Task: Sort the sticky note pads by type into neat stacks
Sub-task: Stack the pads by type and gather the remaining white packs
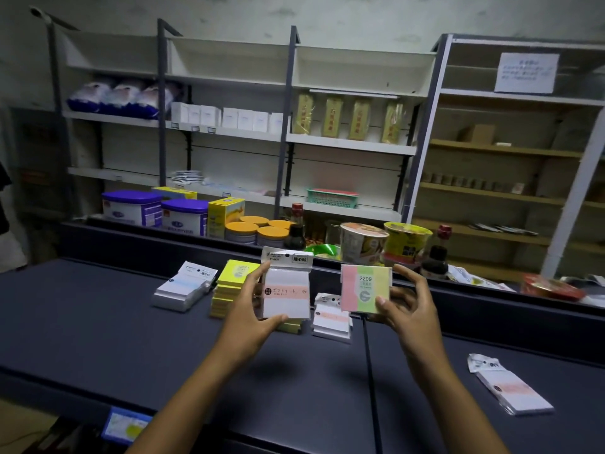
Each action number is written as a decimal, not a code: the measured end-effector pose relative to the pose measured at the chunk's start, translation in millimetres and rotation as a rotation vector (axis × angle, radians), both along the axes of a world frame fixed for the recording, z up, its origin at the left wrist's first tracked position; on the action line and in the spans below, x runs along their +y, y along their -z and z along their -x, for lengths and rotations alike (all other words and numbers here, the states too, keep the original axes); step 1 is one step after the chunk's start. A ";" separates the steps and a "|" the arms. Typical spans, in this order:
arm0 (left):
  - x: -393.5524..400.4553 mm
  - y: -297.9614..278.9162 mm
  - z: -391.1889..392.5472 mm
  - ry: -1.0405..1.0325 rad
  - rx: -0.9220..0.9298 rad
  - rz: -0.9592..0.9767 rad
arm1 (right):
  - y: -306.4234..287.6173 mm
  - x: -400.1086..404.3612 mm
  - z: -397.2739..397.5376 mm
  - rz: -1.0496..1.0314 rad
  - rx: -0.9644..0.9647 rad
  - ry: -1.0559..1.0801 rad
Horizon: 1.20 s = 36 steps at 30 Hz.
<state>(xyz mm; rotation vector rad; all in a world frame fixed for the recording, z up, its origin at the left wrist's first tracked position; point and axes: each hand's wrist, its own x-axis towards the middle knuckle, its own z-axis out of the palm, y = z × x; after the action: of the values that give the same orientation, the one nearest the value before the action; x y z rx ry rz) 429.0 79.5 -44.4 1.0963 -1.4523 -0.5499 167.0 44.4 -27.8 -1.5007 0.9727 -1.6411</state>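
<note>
Hands raised above worktop (98,322): left hand (252,309) gripping white packaged pad (286,290), right hand (409,306) pinching pink-green pad (365,290); matching white stack (332,319) directly below, between both.

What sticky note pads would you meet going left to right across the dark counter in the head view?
White blue-banded packet stack → yellow pad stack → white pink-banded packet in left hand → pink-and-green pad in right hand → white pink-banded packet stack lying far right.
</note>
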 end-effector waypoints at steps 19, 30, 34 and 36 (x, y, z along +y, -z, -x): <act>-117.9 13.9 85.2 0.059 -0.700 -0.232 | -4.2 -29.7 31.4 0.057 0.012 0.258; -113.2 24.1 100.3 -0.120 -1.121 -0.276 | -7.1 -28.9 34.4 0.051 0.021 0.274; -110.8 28.4 105.0 -0.189 -1.266 -0.279 | -7.1 -28.3 33.3 0.044 0.023 0.276; -110.2 30.5 106.8 -0.203 -1.304 -0.267 | -6.6 -27.0 32.4 0.048 0.027 0.280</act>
<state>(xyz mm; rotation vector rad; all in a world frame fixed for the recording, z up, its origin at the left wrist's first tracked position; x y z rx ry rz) 322.2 -30.8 -74.9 1.9552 -2.3359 0.2360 134.7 17.4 -21.2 -1.4724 1.2106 -1.8544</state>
